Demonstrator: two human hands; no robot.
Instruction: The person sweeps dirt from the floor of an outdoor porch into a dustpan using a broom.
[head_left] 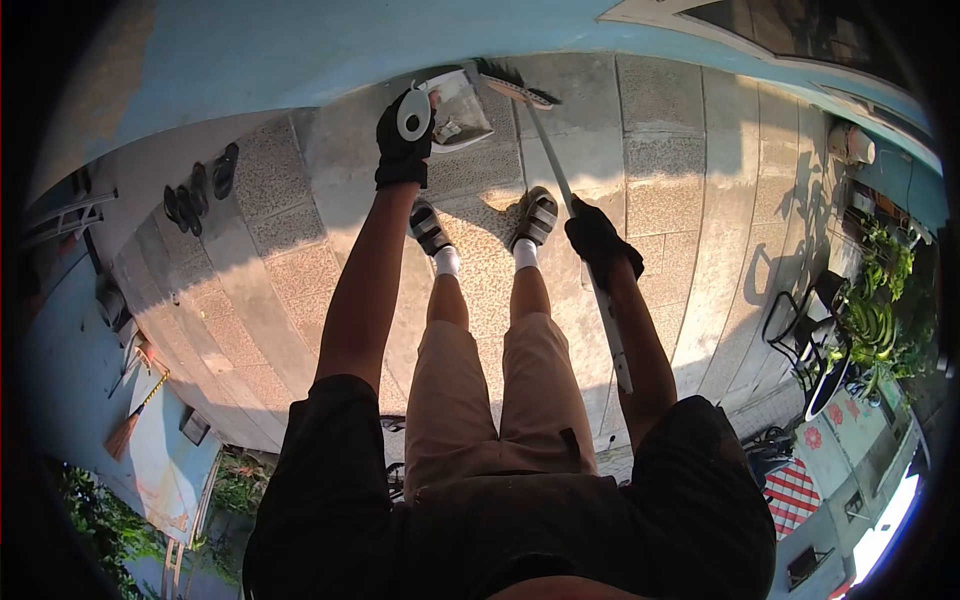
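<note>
My left hand, in a black glove, is closed round the pale handle of a dustpan. The handle's end with its round hole points up at me, and the pan rests on the paving with some debris inside. My right hand, also gloved in black, grips the long pale shaft of a broom. The broom's dark bristles lie on the ground just right of the pan, by the foot of the wall.
A light blue wall runs along the far side. Several dark sandals lie on the paving at left. Another broom leans at lower left. A black chair and plants stand at right.
</note>
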